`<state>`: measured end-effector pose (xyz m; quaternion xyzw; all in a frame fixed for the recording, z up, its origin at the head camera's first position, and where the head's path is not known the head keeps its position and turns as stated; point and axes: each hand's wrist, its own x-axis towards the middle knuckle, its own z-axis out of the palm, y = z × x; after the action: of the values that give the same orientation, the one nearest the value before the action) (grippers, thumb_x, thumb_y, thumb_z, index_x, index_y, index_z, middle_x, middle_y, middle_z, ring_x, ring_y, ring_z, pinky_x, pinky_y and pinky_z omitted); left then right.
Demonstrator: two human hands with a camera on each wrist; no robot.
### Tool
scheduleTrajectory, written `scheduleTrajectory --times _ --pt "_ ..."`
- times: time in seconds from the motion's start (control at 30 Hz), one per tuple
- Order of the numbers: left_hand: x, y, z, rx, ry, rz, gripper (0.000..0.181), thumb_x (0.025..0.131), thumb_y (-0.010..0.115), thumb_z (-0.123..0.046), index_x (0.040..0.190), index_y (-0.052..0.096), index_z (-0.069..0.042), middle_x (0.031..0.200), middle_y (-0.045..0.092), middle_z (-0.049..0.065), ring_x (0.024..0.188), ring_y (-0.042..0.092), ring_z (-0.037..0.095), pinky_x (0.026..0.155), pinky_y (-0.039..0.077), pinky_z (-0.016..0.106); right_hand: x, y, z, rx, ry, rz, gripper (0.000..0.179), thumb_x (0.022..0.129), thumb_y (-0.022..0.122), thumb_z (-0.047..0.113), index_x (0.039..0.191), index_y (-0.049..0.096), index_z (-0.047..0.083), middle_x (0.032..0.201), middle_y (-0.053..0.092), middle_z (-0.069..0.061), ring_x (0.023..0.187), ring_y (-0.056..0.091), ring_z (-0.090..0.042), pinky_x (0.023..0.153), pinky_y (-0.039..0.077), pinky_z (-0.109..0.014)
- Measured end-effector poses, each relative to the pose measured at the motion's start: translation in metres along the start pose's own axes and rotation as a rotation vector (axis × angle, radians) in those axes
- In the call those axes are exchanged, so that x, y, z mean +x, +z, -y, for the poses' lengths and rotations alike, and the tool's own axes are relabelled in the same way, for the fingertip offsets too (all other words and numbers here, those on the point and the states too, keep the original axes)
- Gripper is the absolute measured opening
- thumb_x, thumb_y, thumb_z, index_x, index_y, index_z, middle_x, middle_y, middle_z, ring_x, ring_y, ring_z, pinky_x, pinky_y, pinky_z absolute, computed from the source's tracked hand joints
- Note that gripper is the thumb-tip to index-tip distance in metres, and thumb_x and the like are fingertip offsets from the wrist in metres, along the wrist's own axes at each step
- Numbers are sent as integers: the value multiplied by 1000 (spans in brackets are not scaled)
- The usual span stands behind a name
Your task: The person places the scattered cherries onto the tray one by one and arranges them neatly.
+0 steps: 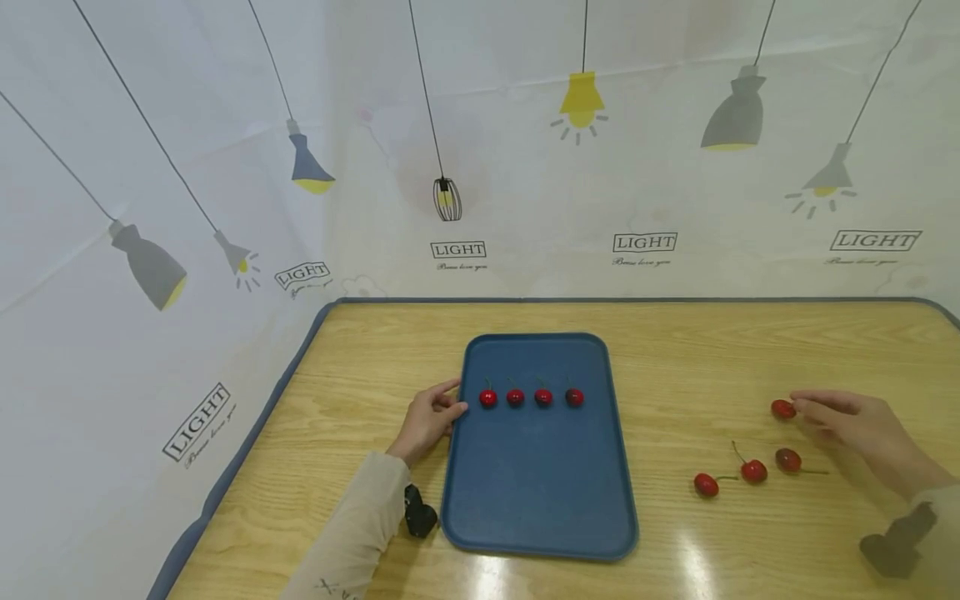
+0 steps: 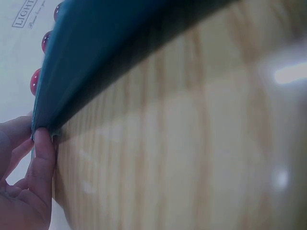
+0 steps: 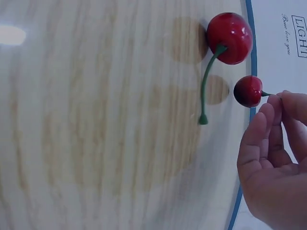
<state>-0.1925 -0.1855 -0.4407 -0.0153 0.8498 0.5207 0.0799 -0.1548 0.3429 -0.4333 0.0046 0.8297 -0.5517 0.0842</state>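
The right hand (image 1: 862, 427), closed to a pinch, holds 1 cherry (image 1: 783, 409) by its stem (image 3: 265, 94); 3 cherries (image 1: 753, 472) lie near it on the table (image 1: 750, 350). The left hand (image 1: 426, 423) pinches the tray (image 1: 540, 483), 4 cherries (image 1: 515, 397) to its right.

Your left sleeve (image 1: 363, 508): beige, creased, dark marks (image 1: 337, 590) on forearm | left-wrist device (image 1: 421, 513): black, lumpy | your right sleeve (image 1: 941, 529): beige | right-wrist device (image 1: 896, 546): dark, angular | your left hand (image 1: 427, 421), right hand (image 1: 862, 429): bare

a pale wall covering (image 1: 517, 183) printed with hanging lamps (image 1: 582, 94) borders a wood-grain table (image 1: 697, 358).
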Motion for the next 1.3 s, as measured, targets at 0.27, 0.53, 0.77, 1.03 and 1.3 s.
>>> scheduleTrajectory --times 0.27,0.53,0.77,1.03,1.3 --pt "0 -1 -1 -4 -2 6 46 84 61 -9 128 48 -8 85 54 9 60 50 12 50 48 26 3 10 25 -259 11 -12 48 90 49 37 119 53 -1 94 48 28 76 53 7 67 50 -28" --pt "0 -1 -1 5 -11 -2 46 84 60 -9 128 48 -9 86 55 9 60 51 12 51 48 26 10 33 50 -343 -73 6 49 90 50 35 117 53 -6 109 58 -14 77 52 9 67 50 -27" --pt "-1 -1 -2 5 -12 7 46 84 60 -9 129 47 -9 86 55 9 60 51 12 52 48 26 18 57 67 -381 -146 45 44 90 50 33 113 56 -3 108 57 -21 80 53 4 67 50 -29" --pt "-1 -1 -2 5 -2 6 46 84 60 -9 129 47 -9 86 55 9 59 51 12 52 48 26 29 84 84 -421 -290 65 31 89 55 23 106 62 -2 96 63 -14 81 59 -19 64 47 -28" --pt "-1 -1 -2 0 2 9 46 85 60 -9 129 47 -8 85 55 9 58 50 12 51 48 26 32 111 104 -397 -399 134 24 89 55 15 102 63 -3 89 65 -8 77 61 -19 63 48 -26"
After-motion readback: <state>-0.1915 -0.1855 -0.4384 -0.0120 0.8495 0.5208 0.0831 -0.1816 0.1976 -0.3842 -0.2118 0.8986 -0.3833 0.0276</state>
